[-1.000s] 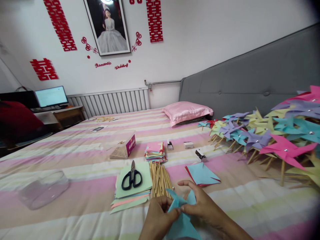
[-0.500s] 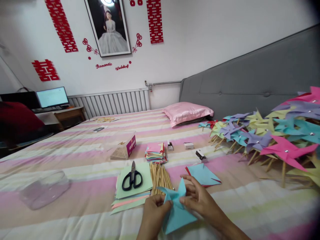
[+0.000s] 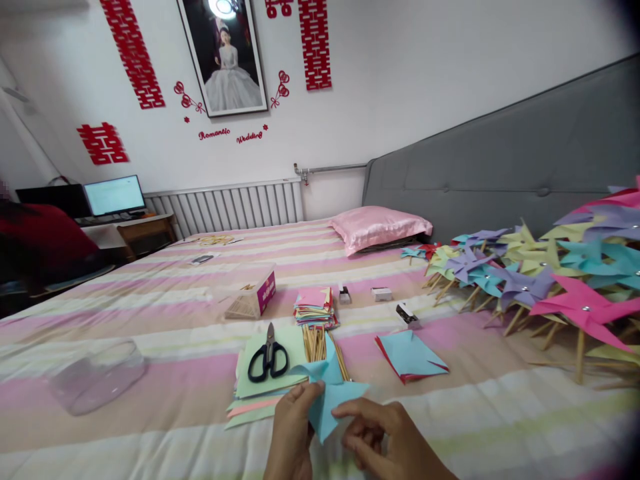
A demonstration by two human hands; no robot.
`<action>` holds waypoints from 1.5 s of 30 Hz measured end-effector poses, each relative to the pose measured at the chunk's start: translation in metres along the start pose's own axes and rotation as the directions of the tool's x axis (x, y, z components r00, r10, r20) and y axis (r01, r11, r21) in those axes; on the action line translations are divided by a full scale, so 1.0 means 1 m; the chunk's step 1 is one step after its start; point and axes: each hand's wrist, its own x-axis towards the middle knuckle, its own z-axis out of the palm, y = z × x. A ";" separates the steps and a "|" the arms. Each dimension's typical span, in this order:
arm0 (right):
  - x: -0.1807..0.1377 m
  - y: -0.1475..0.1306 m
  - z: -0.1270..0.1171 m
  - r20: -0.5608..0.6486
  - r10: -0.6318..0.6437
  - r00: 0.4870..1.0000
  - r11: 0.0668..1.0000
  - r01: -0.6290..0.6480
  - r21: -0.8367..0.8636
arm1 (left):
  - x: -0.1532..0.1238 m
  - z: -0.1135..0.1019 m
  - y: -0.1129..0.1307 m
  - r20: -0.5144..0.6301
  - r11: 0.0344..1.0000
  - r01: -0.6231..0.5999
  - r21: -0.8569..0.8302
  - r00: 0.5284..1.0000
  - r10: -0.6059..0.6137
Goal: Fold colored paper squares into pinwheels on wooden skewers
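A light blue paper pinwheel [image 3: 330,393], its points folded in toward the middle, is pinched between the thumb and fingers of my left hand [image 3: 291,427]. My right hand [image 3: 390,437] is at its lower right, index finger stretched out to the pinwheel's edge and the other fingers loosely curled. Whether that fingertip presses on the paper I cannot tell. Just behind the pinwheel lies a bundle of thin wooden sticks [image 3: 314,341], partly covered by it. Black-handled scissors [image 3: 269,360] rest on a stack of coloured paper sheets [image 3: 250,387] to the left.
Blue and red paper squares [image 3: 411,353] lie to the right. Farther back are a pile of small coloured papers [image 3: 315,307], small boxes [image 3: 381,294] and a purple-sided carton [image 3: 255,297]. Finished pinwheels [image 3: 525,287] crowd the right. A clear plastic container [image 3: 100,377] sits left; a person in red [image 3: 45,240] is beyond.
The pinwheel has turned and shifted a little left, with more points folded. My right hand has let go of its upper point and moved down to its lower right edge.
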 end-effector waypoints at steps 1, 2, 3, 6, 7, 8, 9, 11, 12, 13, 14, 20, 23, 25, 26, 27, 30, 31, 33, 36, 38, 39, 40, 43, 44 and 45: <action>0.001 0.002 0.002 -0.006 -0.005 1.000 1.000 0.005 0.020 | 0.000 0.000 -0.001 0.013 1.000 0.004 -0.006 1.000 -0.004; 0.001 0.004 0.003 -0.023 -0.007 1.000 0.999 0.008 0.035 | 0.000 0.000 -0.002 0.032 1.000 0.010 -0.010 0.999 -0.010; 0.001 0.006 0.004 -0.054 -0.005 0.999 0.999 0.007 0.042 | 0.000 0.000 -0.003 0.055 1.000 0.017 -0.014 0.998 -0.016; 0.003 0.008 0.005 -0.147 0.020 0.989 0.999 -0.014 0.041 | 0.000 0.000 -0.006 0.116 0.999 0.035 -0.038 0.993 -0.030; 0.003 0.009 0.005 -0.167 0.031 0.985 0.999 -0.024 0.045 | -0.001 0.001 -0.007 0.128 0.998 0.038 -0.041 0.991 -0.033; 0.004 0.009 0.006 -0.186 0.042 0.982 0.998 -0.032 0.052 | -0.001 0.001 -0.007 0.135 0.998 0.039 -0.042 0.990 -0.032; 0.004 0.010 0.006 -0.199 0.052 0.979 0.997 -0.040 0.063 | -0.002 0.002 -0.007 0.138 0.998 0.036 -0.043 0.990 -0.030; 0.005 0.010 0.007 -0.217 0.072 0.974 0.994 -0.052 0.093 | -0.004 0.003 -0.006 0.145 0.999 0.023 -0.046 0.989 -0.016; 0.006 0.011 0.007 -0.225 0.079 0.971 0.992 -0.055 0.112 | -0.004 0.004 -0.006 0.147 0.999 0.014 -0.050 0.989 -0.007; 0.006 0.011 0.008 -0.234 0.086 0.968 0.990 -0.056 0.132 | -0.005 0.005 -0.005 0.144 0.999 0.010 -0.051 0.990 -0.003; 0.006 0.011 0.008 -0.244 0.092 0.965 0.987 -0.055 0.151 | -0.006 0.006 -0.005 0.141 0.999 0.006 -0.049 0.990 0.001; 0.008 0.012 0.010 -0.339 0.146 0.929 0.974 -0.076 0.212 | -0.007 0.008 -0.008 0.100 0.999 -0.028 0.022 0.995 0.026; 0.008 0.013 0.010 -0.348 0.168 0.922 0.972 -0.096 0.214 | -0.007 0.009 -0.009 0.101 0.996 -0.054 0.067 0.994 0.047; 0.008 0.014 0.010 -0.368 0.179 0.912 0.971 -0.105 0.214 | -0.008 0.010 -0.009 0.108 0.994 -0.070 0.086 0.992 0.061; 0.008 0.015 0.011 -0.383 0.187 0.905 0.970 -0.110 0.216 | -0.008 0.010 -0.009 0.112 0.993 -0.073 0.090 0.992 0.062; 0.008 0.015 0.011 -0.398 0.197 0.896 0.969 -0.116 0.219 | -0.008 0.010 -0.009 0.113 0.993 -0.074 0.090 0.992 0.063; 0.009 0.016 0.011 -0.414 0.223 0.882 0.964 -0.139 0.225 | -0.008 0.010 -0.010 0.127 0.992 -0.078 0.096 0.990 0.066; 0.009 0.016 0.011 -0.414 0.228 0.881 0.964 -0.145 0.223 | -0.008 0.010 -0.011 0.135 0.991 -0.083 0.101 0.988 0.069; 0.009 0.016 0.011 -0.415 0.233 0.879 0.964 -0.152 0.219 | -0.007 0.010 -0.012 0.144 0.989 -0.094 0.111 0.987 0.077; 0.009 0.017 0.010 -0.426 0.238 0.873 0.963 -0.153 0.223 | -0.005 0.010 -0.013 0.147 0.988 -0.107 0.115 0.985 0.089; 0.010 0.017 0.010 -0.434 0.237 0.869 0.963 -0.151 0.223 | -0.005 0.010 -0.013 0.154 0.986 -0.115 0.120 0.983 0.096; 0.010 0.017 0.010 -0.437 0.237 0.868 0.963 -0.151 0.222 | -0.005 0.010 -0.014 0.155 0.985 -0.121 0.124 0.983 0.102; 0.010 0.017 0.009 -0.441 0.236 0.866 0.964 -0.152 0.218 | -0.005 0.011 -0.014 0.156 0.984 -0.128 0.127 0.982 0.107; 0.010 0.017 0.009 -0.452 0.229 0.862 0.967 -0.150 0.205 | -0.004 0.012 -0.015 0.144 0.979 -0.147 0.140 0.981 0.127; 0.009 0.017 0.009 -0.457 0.226 0.860 0.969 -0.148 0.199 | -0.004 0.012 -0.015 0.142 0.978 -0.152 0.144 0.981 0.131; 0.009 0.017 0.009 -0.463 0.222 0.858 0.970 -0.147 0.194 | -0.004 0.012 -0.015 0.142 0.976 -0.156 0.149 0.981 0.135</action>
